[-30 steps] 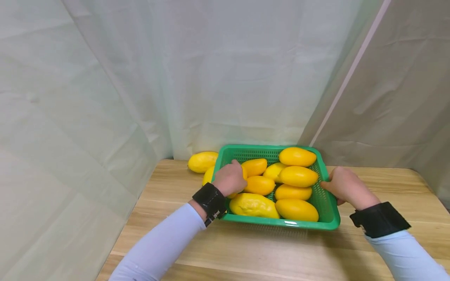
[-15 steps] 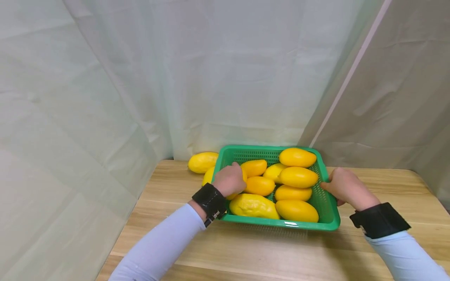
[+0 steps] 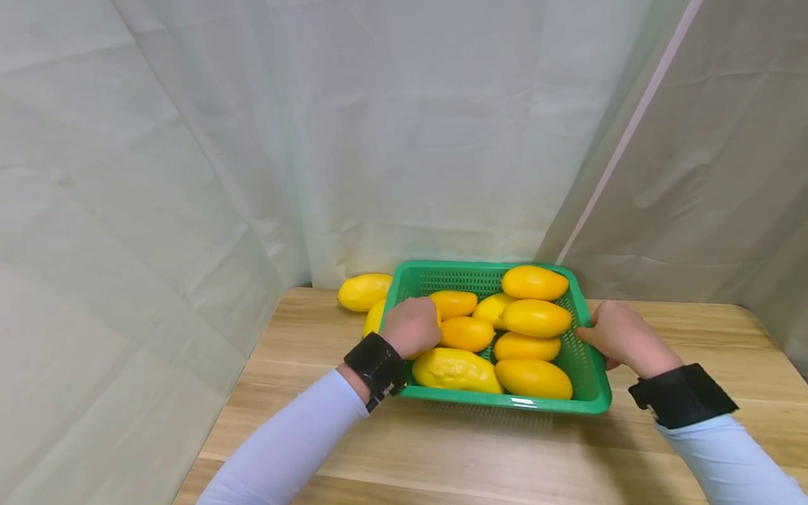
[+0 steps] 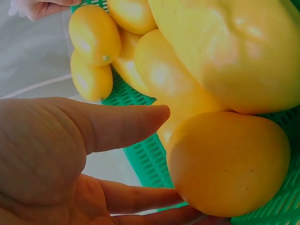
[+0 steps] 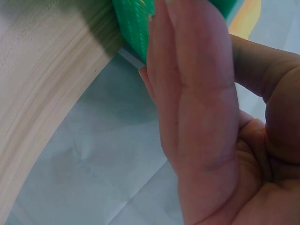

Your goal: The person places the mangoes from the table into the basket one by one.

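A green plastic basket (image 3: 499, 398) with perforated walls holds several yellow mangoes (image 3: 536, 318). At its left end my left hand (image 3: 412, 326) reaches inside. The left wrist view shows the thumb (image 4: 136, 123) straight and apart from a round-ended mango (image 4: 229, 164), while the other fingers (image 4: 140, 197) extend along that mango's lower side. My right hand (image 3: 621, 337) pinches the basket's right rim, thumb on the inner side and the straight fingers (image 5: 201, 93) along the outer wall (image 5: 133, 28). A lumpy, larger yellow fruit (image 3: 456, 370) lies at the basket's front left.
Outside the basket's left end, a yellow fruit (image 3: 365, 292) lies on the wooden table (image 3: 303, 351), and another (image 3: 374, 319) sits partly hidden by the basket and left hand. Pale cloth curtains (image 3: 416, 140) hang behind and at both sides.
My left hand has shifted slightly down and left, its raised finger now lowered. A mango beside it at the back has moved a little left. My right hand and the basket stay put.
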A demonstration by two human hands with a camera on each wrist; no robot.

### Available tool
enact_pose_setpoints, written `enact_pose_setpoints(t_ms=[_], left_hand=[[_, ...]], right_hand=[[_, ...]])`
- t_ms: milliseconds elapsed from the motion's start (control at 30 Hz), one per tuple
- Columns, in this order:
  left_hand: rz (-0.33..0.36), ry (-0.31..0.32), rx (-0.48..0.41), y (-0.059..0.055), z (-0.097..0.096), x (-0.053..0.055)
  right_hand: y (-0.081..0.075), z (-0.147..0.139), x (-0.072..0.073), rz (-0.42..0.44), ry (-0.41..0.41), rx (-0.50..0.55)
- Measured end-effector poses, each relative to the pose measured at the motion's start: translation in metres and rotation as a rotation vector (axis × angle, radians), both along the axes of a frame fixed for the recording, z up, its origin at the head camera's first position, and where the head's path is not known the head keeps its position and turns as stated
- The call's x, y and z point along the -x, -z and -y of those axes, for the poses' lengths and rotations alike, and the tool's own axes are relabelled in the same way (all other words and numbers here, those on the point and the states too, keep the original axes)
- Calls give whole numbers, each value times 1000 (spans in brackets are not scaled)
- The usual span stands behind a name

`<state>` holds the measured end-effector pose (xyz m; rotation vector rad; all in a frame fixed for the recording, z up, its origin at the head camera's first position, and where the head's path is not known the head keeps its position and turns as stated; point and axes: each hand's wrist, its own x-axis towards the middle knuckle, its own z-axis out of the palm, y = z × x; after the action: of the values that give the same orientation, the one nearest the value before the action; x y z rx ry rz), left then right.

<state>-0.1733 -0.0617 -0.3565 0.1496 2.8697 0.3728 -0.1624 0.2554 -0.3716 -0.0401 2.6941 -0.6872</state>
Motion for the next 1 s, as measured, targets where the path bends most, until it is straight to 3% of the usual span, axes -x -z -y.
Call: enact_pose_setpoints(t_ms=[167,367,567,800,1000], left_hand=[[-13,18,-8,-5,2,-1],[-42,-40,-62,-20,8,1],[-183,-95,-105,-32,24,5],[-337,-182,-216,-32,50,9],[-365,-263,-343,-19,75,9]], right_hand=[[-1,0,0,-7,-6,1],[-1,0,-1,-2,-5,6],[-1,0,-1,-4,-6,5],[-2,0,-1,-9,-9,5],[-1,0,0,-6,-6,5]])
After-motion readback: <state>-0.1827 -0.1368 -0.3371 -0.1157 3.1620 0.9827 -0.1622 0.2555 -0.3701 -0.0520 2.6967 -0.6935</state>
